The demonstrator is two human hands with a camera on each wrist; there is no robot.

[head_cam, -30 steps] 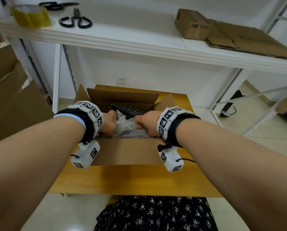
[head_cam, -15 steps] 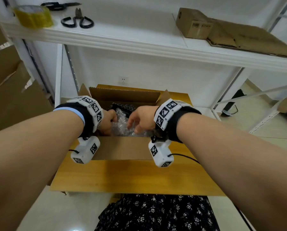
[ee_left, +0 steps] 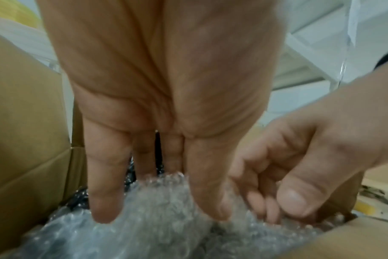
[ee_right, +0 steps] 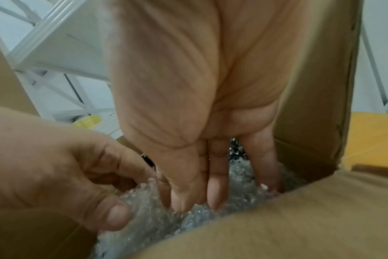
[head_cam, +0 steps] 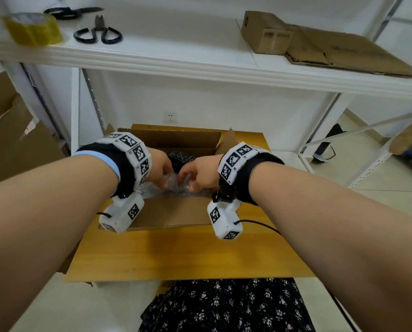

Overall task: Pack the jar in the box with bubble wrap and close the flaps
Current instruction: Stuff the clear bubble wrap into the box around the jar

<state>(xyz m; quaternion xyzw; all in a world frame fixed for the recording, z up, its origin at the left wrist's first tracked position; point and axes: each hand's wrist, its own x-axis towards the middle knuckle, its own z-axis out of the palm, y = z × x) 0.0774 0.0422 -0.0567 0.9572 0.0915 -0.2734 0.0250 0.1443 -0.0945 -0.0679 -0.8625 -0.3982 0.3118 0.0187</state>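
An open cardboard box [head_cam: 176, 212] stands on the wooden table [head_cam: 176, 255]. Clear bubble wrap [head_cam: 173, 190] fills its near side, and something dark and knobbly [head_cam: 181, 159] lies behind it. No jar shows; the wrap may cover it. My left hand [head_cam: 165, 182] pinches a raised edge of the wrap [ee_left: 155, 236] between thumb [ee_left: 210, 201] and fingers. My right hand [head_cam: 188, 185] is close beside it, its fingers [ee_right: 215, 192] and thumb curled into the same wrap [ee_right: 148, 224]. The box flaps stand open.
A white shelf [head_cam: 200, 65] juts out above the box, carrying a tape roll [head_cam: 32, 28], scissors [head_cam: 97, 34], a small carton [head_cam: 266, 33] and flattened cardboard [head_cam: 343, 53]. Large cardboard sheets [head_cam: 13, 130] lean at the left.
Both hands have drawn together over the middle of the wrap. The right hand has shifted left, from the wrap's right side to a spot next to the left hand.
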